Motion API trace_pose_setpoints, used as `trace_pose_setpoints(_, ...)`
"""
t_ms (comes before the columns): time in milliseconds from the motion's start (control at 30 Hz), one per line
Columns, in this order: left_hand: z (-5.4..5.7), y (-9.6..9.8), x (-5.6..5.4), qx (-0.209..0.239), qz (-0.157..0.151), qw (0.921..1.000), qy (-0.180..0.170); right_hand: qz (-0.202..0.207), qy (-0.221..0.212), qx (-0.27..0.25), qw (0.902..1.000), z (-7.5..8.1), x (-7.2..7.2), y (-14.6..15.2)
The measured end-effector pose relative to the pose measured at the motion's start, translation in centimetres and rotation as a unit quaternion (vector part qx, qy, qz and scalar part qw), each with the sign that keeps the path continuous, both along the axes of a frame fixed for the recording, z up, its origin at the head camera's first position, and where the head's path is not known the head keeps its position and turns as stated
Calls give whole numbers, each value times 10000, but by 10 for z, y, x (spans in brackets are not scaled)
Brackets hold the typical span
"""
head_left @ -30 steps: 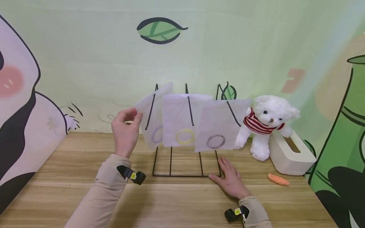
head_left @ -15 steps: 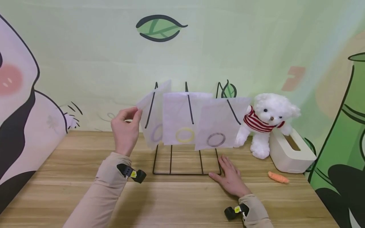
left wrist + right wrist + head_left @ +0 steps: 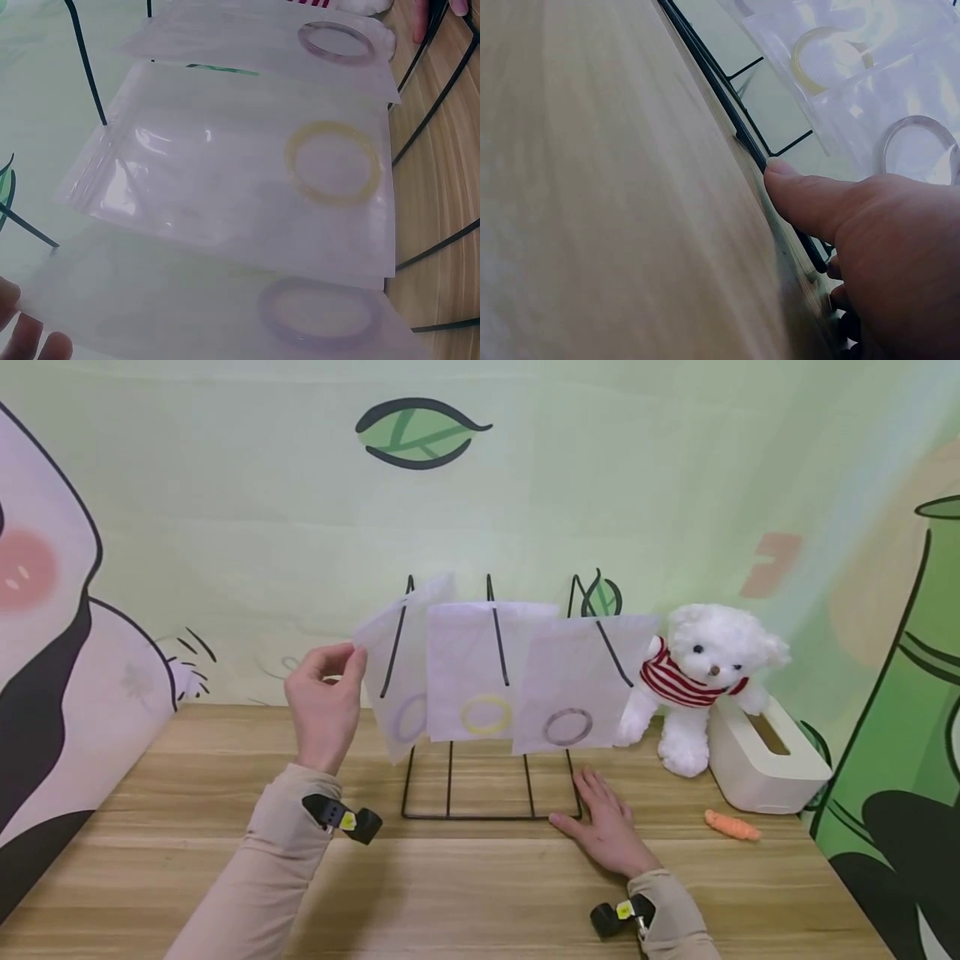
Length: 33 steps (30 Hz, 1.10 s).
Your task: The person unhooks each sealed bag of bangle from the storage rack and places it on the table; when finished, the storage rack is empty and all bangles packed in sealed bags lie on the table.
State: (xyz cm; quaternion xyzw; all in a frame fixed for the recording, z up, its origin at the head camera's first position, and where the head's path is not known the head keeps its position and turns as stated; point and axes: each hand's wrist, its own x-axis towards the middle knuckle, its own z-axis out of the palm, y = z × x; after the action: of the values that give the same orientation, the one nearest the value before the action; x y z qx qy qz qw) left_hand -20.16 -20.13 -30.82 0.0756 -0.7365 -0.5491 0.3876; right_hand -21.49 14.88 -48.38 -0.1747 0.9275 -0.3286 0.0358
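A black wire rack [image 3: 491,817] stands on the table with three clear plastic bags hanging on its prongs. My left hand [image 3: 324,702] pinches the upper left corner of the left bag [image 3: 408,668], which hangs askew with a lilac ring [image 3: 266,311] inside. The middle bag [image 3: 465,660] holds a yellow ring [image 3: 292,165]. In the right bag [image 3: 562,668] lies a brownish ring [image 3: 889,146]. With fingers extended, my right hand [image 3: 603,835] rests at the rack's front right corner, its thumb touching the base wire in the right wrist view.
Right of the rack, a white teddy bear [image 3: 682,689] in a striped shirt leans by a white tissue box [image 3: 765,785]. An orange carrot-shaped piece [image 3: 732,826] lies in front of the box on the wooden table [image 3: 465,893]. A printed curtain hangs behind.
My left hand has shifted slightly left, drawing the left bag's corner with it. That bag's bottom edge hangs a little lower. The right hand stays in place on the rack.
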Motion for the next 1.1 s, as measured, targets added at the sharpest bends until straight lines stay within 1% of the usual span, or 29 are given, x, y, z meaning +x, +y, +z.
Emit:
trace_pose_setpoints(267,0,-1,2,66,-4,9999,148,12,22,18,10000,0,0,0)
trace_pose_setpoints(500,0,-2,4,119,-28,9998,172,2,-88,30,10000,1,0,0)
trace_pose_setpoints(667,0,-2,5,172,-89,9997,178,-6,-84,14,10000,0,-1,1)
trace_pose_setpoints(900,-3,-2,8,279,-293,9989,255,-19,-62,-3,10000,0,-1,1)
trace_pose_setpoints(1100,-3,-2,9,299,-319,9987,279,-1,-165,-49,9999,2,0,0)
